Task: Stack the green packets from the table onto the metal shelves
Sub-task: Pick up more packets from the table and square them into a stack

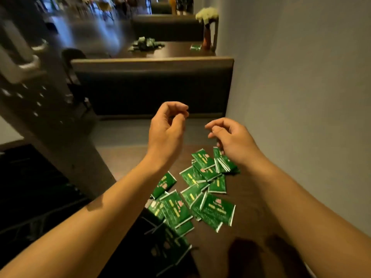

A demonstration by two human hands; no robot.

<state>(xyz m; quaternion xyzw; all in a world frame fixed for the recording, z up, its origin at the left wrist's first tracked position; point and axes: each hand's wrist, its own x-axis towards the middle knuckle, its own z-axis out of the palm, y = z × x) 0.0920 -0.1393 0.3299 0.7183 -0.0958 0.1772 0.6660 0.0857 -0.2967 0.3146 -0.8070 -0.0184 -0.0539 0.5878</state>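
Note:
Several green packets lie scattered in a loose pile on the dark wooden table. More packets lie in shadow at the table's near left edge. My left hand hovers above the table's far edge with loosely curled fingers, holding nothing. My right hand hangs just over the far end of the pile, fingers loosely bent down towards an upright bunch of packets, nothing visibly held. A grey perforated metal shelf post rises at the left.
A grey wall runs along the table's right side. A dark booth seat back stands beyond the table. Farther off, another table carries a pile of green packets and a vase of white flowers. Dark wire racking fills the lower left.

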